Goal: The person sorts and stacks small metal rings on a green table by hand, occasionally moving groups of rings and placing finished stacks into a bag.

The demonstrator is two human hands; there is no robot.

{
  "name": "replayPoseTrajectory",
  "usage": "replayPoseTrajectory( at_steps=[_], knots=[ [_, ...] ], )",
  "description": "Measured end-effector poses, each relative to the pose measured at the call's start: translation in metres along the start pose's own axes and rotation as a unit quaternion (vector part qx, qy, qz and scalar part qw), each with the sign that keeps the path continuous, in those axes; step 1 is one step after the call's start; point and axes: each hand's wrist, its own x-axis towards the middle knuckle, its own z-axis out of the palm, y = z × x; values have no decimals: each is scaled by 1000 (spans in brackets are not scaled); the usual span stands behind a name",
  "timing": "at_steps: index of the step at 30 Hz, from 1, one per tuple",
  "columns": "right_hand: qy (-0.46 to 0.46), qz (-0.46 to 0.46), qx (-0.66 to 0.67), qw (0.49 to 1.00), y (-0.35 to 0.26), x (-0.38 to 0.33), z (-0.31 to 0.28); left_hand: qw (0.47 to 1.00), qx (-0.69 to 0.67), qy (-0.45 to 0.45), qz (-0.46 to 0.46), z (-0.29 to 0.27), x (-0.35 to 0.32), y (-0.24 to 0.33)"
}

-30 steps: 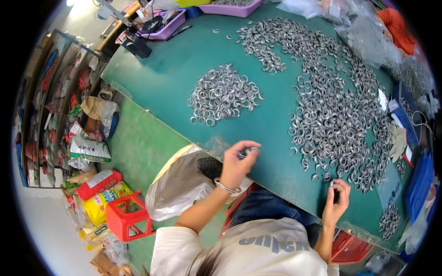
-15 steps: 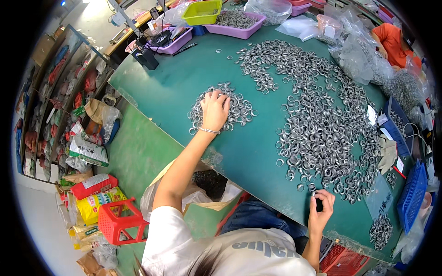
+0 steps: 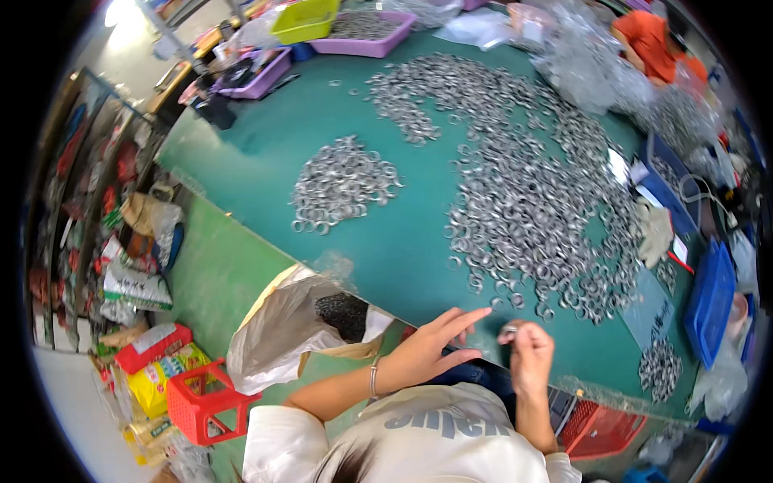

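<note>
Right hand: thumb and fingers are closed together on what appears to be a single grey metal ring, slightly blurred, held just above the near edge of the desk. Left hand: fingers are extended, thumb spread apart from them, pointing toward the right fingers without touching them; no ring is visible in its grip.

Progress, judged from the layout: partial. A compact pile of rings lies ahead and to the left of the left fingers, separated from the rest by bare desk; this is taken to be the finished portion. The far larger spread of rings, just beyond the right fingers and extending away to the far side, appears outstanding. A small ring cluster lies to the right of the right fingers; its status cannot be determined. Individual ring condition is too small to assess.
</note>
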Motion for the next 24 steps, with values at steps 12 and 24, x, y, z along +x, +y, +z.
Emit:
replayPoseTrajectory(
  at_steps=[12,24],
  knots=[
    [58,-195,-402,893,-33,42,6,909,-398,50,-114,43,22,-30],
    [45,-297,-572,763,-27,76,2,831,-540,19,-130,47,29,-39]
  ],
)
